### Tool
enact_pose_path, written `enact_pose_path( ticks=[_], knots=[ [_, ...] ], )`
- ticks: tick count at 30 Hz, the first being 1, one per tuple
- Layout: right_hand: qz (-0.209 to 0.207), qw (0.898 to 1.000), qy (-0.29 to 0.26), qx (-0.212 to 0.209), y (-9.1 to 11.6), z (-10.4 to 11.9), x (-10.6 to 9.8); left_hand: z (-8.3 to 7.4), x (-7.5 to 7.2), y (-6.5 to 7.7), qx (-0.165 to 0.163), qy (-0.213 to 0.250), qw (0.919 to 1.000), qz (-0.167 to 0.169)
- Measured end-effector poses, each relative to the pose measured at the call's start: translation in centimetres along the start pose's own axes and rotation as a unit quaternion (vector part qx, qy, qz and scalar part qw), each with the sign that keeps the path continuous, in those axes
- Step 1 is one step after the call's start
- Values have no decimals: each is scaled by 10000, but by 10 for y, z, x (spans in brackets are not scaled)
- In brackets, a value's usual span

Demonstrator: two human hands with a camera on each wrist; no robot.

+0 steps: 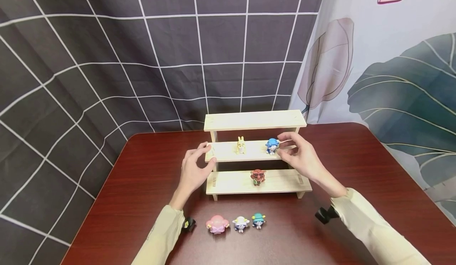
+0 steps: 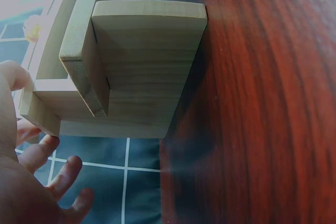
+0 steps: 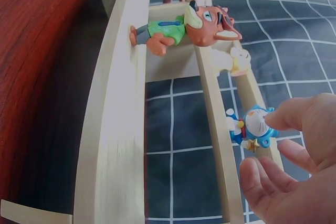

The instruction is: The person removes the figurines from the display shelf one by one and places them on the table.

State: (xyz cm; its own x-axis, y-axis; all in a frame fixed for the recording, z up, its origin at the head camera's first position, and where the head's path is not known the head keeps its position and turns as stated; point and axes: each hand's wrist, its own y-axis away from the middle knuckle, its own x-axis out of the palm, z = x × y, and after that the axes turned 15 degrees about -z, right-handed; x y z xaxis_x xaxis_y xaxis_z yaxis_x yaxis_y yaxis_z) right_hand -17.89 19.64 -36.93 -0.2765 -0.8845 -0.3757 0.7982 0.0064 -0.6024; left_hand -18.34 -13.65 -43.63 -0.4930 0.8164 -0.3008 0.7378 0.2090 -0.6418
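On the middle board of a three-tier wooden stand (image 1: 228,154) stands a blue cat figurine (image 1: 272,146) holding a small star. My right hand (image 1: 300,155) is beside it; in the right wrist view one digit meets the figurine's head, while the other fingers (image 3: 257,177) spread apart from it. At the opposite end, my left hand (image 1: 194,168) holds the middle board between thumb and fingers. A yellow rabbit figurine (image 1: 240,145) shares this board. Below, a red fox figurine (image 1: 258,176) in a green shirt stands on the lowest board.
Pink (image 1: 217,224), white (image 1: 240,224) and teal-hatted (image 1: 258,220) figurines sit in a row on the dark red table (image 1: 156,186), before the stand. A grid-patterned curtain (image 1: 171,79) hangs behind, with a leaf-print cloth (image 1: 402,99) at the right.
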Motion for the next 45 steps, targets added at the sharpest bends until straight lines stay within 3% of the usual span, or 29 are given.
enact_pose_path(
  ticks=[45],
  knots=[
    [590,9978,302,-33,-13,-4,8,1,0,-1,8,-12,10000,-2]
  ],
)
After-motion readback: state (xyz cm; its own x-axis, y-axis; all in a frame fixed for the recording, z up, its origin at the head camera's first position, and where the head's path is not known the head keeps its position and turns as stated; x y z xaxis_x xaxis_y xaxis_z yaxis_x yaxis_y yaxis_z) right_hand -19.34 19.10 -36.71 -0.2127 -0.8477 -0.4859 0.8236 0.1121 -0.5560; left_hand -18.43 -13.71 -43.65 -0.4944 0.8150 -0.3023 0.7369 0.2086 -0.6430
